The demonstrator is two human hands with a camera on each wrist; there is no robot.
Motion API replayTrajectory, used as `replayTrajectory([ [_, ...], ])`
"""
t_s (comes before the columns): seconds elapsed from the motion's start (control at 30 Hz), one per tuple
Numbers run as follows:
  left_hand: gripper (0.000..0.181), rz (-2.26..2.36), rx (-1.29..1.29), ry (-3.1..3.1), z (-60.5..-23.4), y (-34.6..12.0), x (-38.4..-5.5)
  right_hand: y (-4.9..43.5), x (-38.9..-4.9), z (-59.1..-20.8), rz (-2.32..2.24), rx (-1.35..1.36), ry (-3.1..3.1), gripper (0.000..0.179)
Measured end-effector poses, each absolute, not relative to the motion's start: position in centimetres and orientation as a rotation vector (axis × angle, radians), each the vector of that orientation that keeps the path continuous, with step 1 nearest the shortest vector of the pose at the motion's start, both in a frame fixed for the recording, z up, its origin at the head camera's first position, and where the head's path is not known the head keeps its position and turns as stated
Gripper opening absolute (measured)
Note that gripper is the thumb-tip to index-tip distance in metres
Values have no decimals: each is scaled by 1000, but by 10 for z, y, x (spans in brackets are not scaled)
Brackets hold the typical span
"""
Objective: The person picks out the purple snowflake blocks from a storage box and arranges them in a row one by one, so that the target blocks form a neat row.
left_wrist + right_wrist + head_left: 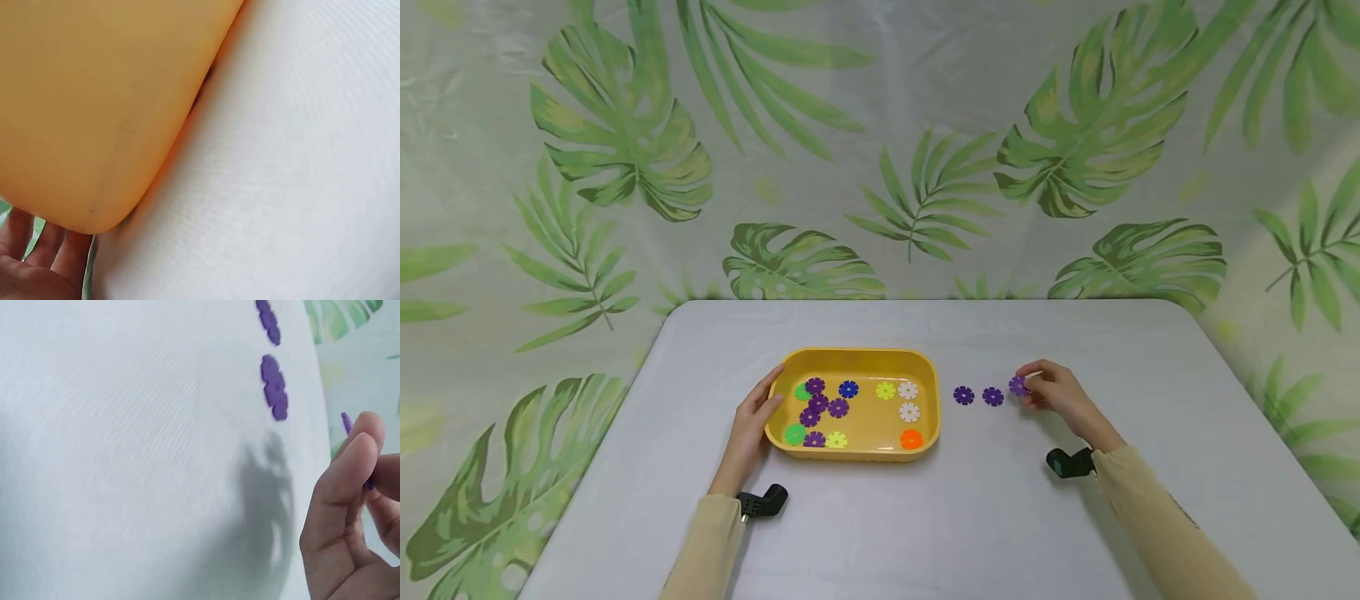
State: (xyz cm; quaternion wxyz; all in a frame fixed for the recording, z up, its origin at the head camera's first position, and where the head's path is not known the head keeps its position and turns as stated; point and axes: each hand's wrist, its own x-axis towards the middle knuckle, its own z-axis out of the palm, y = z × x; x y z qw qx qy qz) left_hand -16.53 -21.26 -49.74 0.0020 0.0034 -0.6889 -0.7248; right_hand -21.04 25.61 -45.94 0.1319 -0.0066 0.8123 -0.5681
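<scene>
My left hand point(752, 425) grips the left wall of a yellow plastic tray point(857, 456), thumb at the rim and fingers along the outside. In the left wrist view, the fingers point(42, 256) lie against the tray's outer wall point(94, 125). To the right of the tray, my right hand point(1063, 398) pinches a purple snowflake disc point(1018, 386) between thumb and fingertips, above the table. Left of that hand, two more purple snowflake discs point(993, 397) lie flat side by side. The right wrist view shows only slivers of the held disc point(347, 424).
Inside the tray lie several purple discs point(838, 407), a blue disc point(848, 389), green discs point(794, 433), yellow discs point(886, 390), white discs point(909, 412) and an orange disc point(912, 439). A white table point(880, 533) bears everything, with a leaf-patterned cloth point(925, 167) behind it.
</scene>
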Motion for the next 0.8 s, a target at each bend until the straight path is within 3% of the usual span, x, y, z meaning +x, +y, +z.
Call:
replayTrajectory([
  [0.37,46,-2287,5,-2136,-497,-212,-165,252,-207,-468,-1274,-1,2650,25],
  [0.57,46,-2283,5,-2142,-497,-212,-164,224,-206,-449,-1481,-88,2583,26],
  [0.8,45,-2276,19,-2144,-498,-212,-165,160,-203,-428,-1713,-260,2300,28],
])
